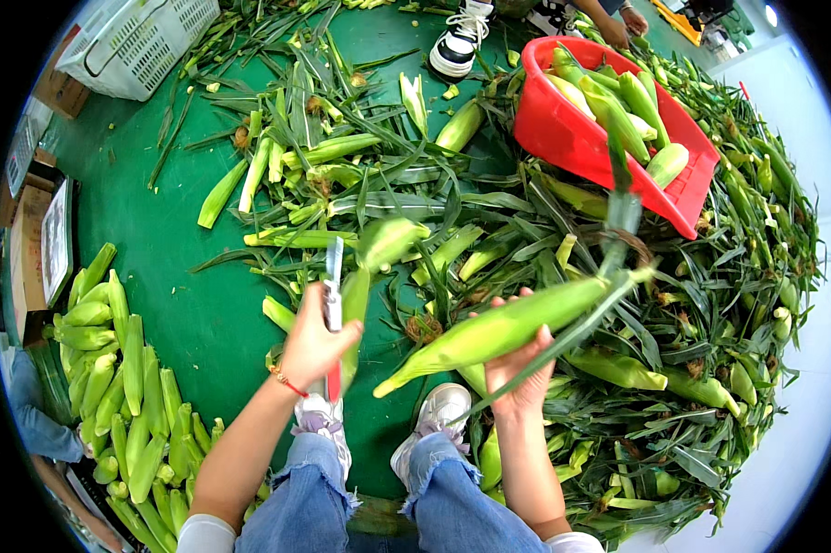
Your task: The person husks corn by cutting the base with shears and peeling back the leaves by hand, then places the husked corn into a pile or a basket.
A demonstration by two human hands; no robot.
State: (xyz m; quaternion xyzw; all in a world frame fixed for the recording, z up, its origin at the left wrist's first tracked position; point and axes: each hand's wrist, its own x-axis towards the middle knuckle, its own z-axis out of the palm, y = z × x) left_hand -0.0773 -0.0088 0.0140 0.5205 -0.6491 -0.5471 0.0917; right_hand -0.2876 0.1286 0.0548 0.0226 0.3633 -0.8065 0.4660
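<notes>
My left hand [319,336], a red string bracelet at its wrist, is closed around a slim knife-like tool [334,276] with a grey upper part and a red lower end. Just beside those fingers is a blurred pale green piece of husk [383,244]; whether the hand touches it I cannot tell. Palm up, my right hand [521,364] grips an ear of corn [498,327] in its green husk. The ear lies slantwise, its narrow end toward the lower left. Long leaves trail from its upper right end, partly smeared by motion.
Husked-in ears form a pile [134,396] at left. A large heap of corn and leaves [692,369] fills the right. A red scoop-shaped bin [549,111] holds several ears. At far left stands a white basket [139,51]. Another person's shoe [457,46] is ahead.
</notes>
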